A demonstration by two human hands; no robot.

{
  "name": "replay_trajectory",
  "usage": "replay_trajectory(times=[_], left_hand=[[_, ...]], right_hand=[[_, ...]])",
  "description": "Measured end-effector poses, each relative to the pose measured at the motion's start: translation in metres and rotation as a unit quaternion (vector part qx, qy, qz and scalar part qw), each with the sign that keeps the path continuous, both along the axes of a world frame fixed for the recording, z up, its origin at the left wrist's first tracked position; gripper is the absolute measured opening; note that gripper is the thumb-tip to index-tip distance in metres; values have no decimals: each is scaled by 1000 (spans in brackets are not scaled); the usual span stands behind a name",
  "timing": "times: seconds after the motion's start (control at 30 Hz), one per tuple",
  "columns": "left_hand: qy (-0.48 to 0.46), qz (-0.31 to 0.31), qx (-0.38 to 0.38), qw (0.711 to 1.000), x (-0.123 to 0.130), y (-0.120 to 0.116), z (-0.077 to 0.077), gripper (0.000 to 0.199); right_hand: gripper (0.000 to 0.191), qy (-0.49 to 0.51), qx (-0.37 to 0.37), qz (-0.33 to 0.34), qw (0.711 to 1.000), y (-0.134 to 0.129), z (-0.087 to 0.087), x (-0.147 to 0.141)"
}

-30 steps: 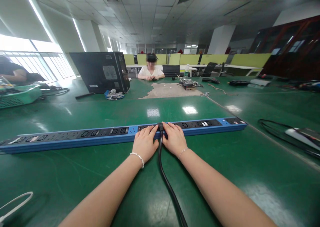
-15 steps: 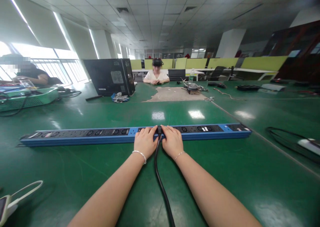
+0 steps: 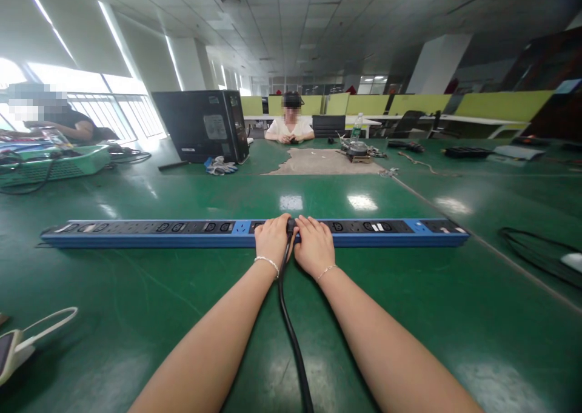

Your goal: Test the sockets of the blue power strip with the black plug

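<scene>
A long blue power strip (image 3: 150, 241) with black socket panels lies across the green table in front of me. At its middle stands a black plug (image 3: 291, 224), whose thick black cord (image 3: 291, 334) runs back toward me between my arms. Closed around the plug from the left is my left hand (image 3: 271, 240), its fingertips at the sockets. My right hand (image 3: 314, 246) grips the strip just right of the plug, fingers over the top and thumb at the near side. How deep the plug sits in a socket is hidden by my fingers.
A black computer case (image 3: 202, 125) and gloves (image 3: 220, 166) stand beyond the strip, with a green basket (image 3: 82, 163) of cables at left. A person (image 3: 290, 125) sits across the table; another person (image 3: 59, 119) is at far left. A black cable (image 3: 522, 249) lies at right.
My left hand has shifted slightly right and closed more tightly around the plug. My right hand stays on the strip. The view has tilted down and moved a little.
</scene>
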State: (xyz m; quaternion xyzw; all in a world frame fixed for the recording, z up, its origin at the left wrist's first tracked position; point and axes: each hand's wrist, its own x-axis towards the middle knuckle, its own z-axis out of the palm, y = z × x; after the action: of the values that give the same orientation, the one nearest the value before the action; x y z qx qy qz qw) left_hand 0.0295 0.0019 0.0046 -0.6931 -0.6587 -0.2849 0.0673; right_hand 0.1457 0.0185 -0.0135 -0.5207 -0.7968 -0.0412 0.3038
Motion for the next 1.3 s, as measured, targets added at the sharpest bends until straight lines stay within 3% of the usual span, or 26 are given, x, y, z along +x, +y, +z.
replay_trajectory(times=[0.17, 0.37, 0.47, 0.57, 0.7, 0.8, 1.0, 1.3], left_hand=[[-66, -16, 3, 998, 0, 3, 0, 33], [-231, -31, 106, 967, -1, 9, 15, 33], [-251, 2, 124, 960, -19, 12, 22, 33], [-280, 62, 142, 947, -55, 12, 24, 32], [-268, 64, 74, 958, -106, -1, 20, 32], [-271, 66, 30, 960, -127, -10, 14, 37], [-194, 60, -17, 979, -127, -8, 7, 34], [-106, 14, -37, 994, -129, -3, 10, 35]], right_hand=[[54, -17, -2, -4, 1000, -1, 1, 0], [55, -33, -3, -6, 999, -2, 2, 0], [56, -37, -8, -6, 999, -2, 3, 1], [56, -37, -10, -5, 999, -1, 2, 1], [55, -30, -2, -5, 1000, 0, 1, 1], [55, -30, 2, -5, 1000, 0, 0, 1], [55, -34, -2, -3, 999, 0, 1, 2], [55, -32, -6, -5, 999, 0, 2, 2]])
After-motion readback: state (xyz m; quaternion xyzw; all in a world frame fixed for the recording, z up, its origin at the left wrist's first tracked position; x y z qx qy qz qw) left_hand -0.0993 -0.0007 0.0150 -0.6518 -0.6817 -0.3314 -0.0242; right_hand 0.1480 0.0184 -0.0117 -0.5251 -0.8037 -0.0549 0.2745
